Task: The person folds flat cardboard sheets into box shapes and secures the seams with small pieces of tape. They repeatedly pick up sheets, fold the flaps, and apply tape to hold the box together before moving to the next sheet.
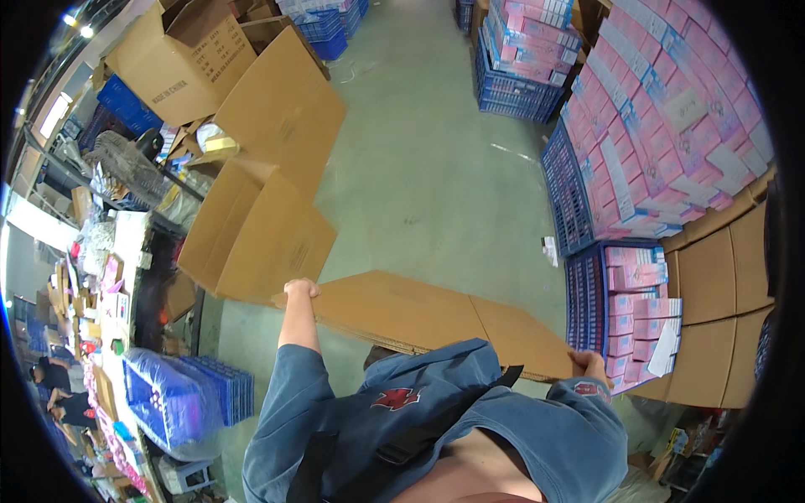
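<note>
A wide flattened cardboard carton (419,308) spans the space in front of my body, tilted, its near edge showing layered cardboard close to my waist. My left hand (302,288) is closed over its left end, knuckles up. At the opposite end, my right hand (589,365) grips the right edge, with part of the fingers hidden. Just beyond my left hand stands an open brown carton (277,226) with its flaps spread. The right end of the flattened carton comes close to a blue crate (586,293) packed with pink boxes (637,277).
Tall stacks of pink boxes (662,126) rise at the right, beside brown cartons (713,285). Far left are a large printed carton (184,71) and a fan (130,168). Plastic-wrapped blue crates (172,398) sit at lower left, near a cluttered workbench (126,277). Green floor (411,151) runs between.
</note>
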